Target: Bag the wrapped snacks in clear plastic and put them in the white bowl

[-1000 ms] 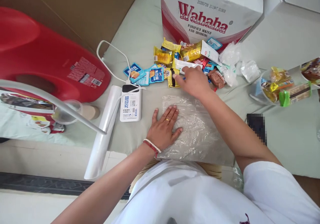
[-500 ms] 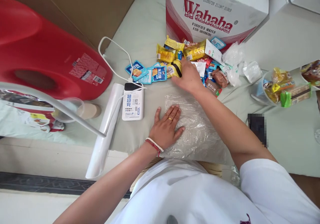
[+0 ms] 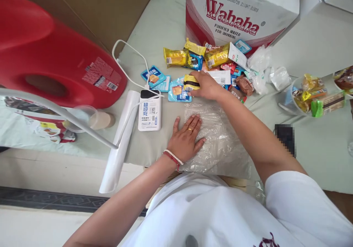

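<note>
**Presently: right hand on yellow packet, left hand flat on clear bag**

Right hand is closed on a yellow snack packet with a black band, at the near edge of the snack pile. Packet sits just beyond the far edge of the clear plastic bag, low over the tabletop; contact with the surface cannot be told.

Left hand lies palm down, fingers spread wide, pressing the bag's left part; it grips nothing. Bag is flat and crumpled, its near edge at the tabletop's near edge, against the person's white shirt.

Open room: a bare strip of tabletop between bag and pile, narrow. To the left, a white power bank with its cable, then a white roll that overhangs the near edge. A blue sachet lies just left of the held packet.

Containers: Wahaha carton stands behind the pile, touching it; contents not visible. A clear bowl at the right holds wrapped snacks. A clear cup stands at the left beside the red jug.
</note>
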Tool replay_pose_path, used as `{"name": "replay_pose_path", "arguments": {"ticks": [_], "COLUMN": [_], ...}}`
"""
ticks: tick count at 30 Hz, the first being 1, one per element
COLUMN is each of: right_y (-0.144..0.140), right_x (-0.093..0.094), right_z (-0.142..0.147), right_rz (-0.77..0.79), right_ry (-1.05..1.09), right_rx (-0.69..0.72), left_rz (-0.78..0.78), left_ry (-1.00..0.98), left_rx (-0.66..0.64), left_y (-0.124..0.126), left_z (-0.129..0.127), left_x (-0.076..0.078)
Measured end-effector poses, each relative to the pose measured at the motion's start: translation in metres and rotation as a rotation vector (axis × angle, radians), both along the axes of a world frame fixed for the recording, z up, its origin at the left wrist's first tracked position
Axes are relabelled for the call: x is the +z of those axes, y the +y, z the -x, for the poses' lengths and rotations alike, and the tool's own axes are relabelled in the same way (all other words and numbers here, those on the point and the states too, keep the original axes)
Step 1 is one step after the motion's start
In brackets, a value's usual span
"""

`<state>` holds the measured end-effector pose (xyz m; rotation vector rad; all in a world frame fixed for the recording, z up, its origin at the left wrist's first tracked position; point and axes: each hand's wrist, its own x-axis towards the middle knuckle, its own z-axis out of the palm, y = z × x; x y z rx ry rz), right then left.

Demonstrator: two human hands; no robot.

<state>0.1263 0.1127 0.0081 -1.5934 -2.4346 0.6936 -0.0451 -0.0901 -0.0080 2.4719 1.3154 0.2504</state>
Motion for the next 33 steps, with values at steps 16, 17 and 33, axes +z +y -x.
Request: {"name": "replay_pose_path", "arguments": {"ticks": [16, 17, 33], "right_y": [-0.024, -0.023, -0.018], "right_x": [0.022, 0.022, 0.044], "right_z": [0.027, 0.034, -0.006], "right_rz": [-0.096, -0.112, -0.088], "right_ry": [-0.203, -0.204, -0.176], "right_rx": [-0.205, -0.22, -0.133], "left_rz": [-0.004, -0.003, -0.022], "left_ry": [0.013, 0.015, 0.005], "left_rx": [0.009, 0.008, 0.032], "left_y": [0.0, 0.0, -0.001], "left_z": [0.0, 0.0, 0.001], "left_x": [-0.001, -0.001, -0.002]}}
